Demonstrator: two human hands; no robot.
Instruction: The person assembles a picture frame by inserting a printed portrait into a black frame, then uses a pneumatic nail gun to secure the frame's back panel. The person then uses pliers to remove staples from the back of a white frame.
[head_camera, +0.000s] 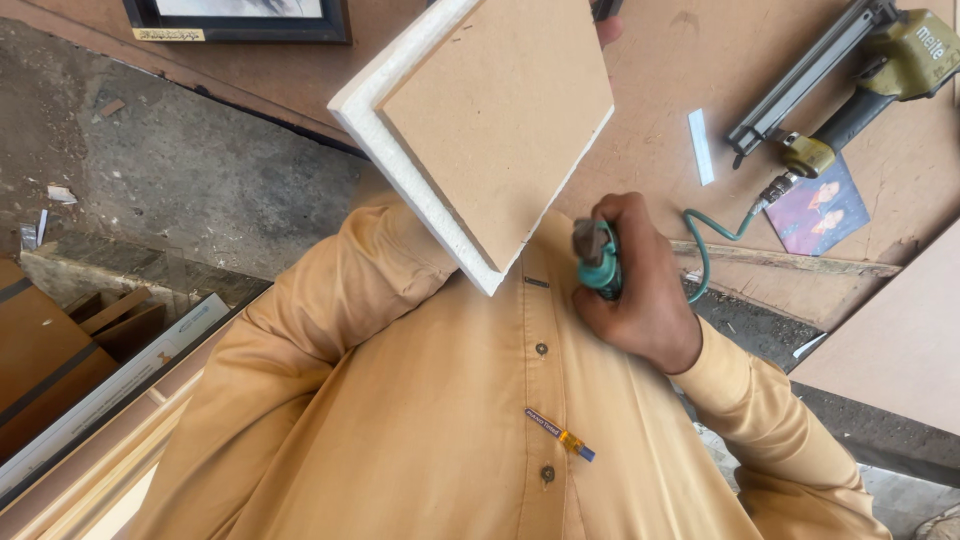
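The right hand (640, 285) is clamped around a teal-handled tool (598, 262) just beside the lower edge of a white frame with a brown backing board (490, 120), held tilted against the chest. The left hand is mostly hidden behind the board, so its grip is unclear. The tool could slip toward the shirt (420, 400) if the frame shifts

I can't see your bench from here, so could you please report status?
Right hand gripping teal tool. Left hand mostly hidden behind white-framed board. Nail gun lies clear.
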